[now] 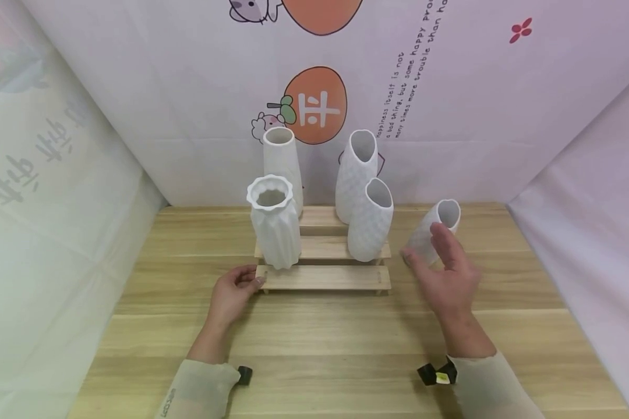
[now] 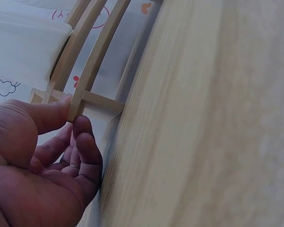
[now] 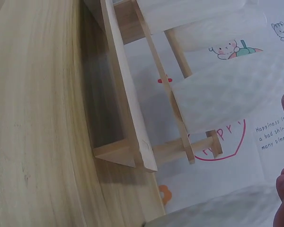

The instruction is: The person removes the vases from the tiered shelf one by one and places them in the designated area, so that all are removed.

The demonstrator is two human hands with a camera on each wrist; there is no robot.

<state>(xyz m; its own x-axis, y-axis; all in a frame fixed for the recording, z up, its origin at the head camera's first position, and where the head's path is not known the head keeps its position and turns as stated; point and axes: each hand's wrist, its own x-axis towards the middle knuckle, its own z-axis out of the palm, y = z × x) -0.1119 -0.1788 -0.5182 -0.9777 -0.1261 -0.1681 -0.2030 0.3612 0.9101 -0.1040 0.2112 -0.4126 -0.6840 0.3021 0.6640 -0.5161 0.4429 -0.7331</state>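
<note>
A three-tier wooden stand (image 1: 322,278) is on the table, its lowest board bare. My left hand (image 1: 233,298) pinches that board's left end; the left wrist view shows thumb and fingertips at the wooden stand's corner (image 2: 75,111). On the middle tier are a pleated white vase (image 1: 276,235) at left and a dimpled white vase (image 1: 368,230) at right. Behind them, a smoother tall vase (image 1: 285,160) and another dimpled vase (image 1: 352,177) occupy the top tier. Thumb and fingers spread, my right hand (image 1: 453,282) overlaps a smaller dimpled vase (image 1: 423,233) right of the stand.
The wooden table (image 1: 314,337) reaches back to a white printed cloth (image 1: 215,105). More pale cloth walls the left (image 1: 57,233) and right (image 1: 592,233) sides. Dark straps (image 1: 440,373) sit at both wrists.
</note>
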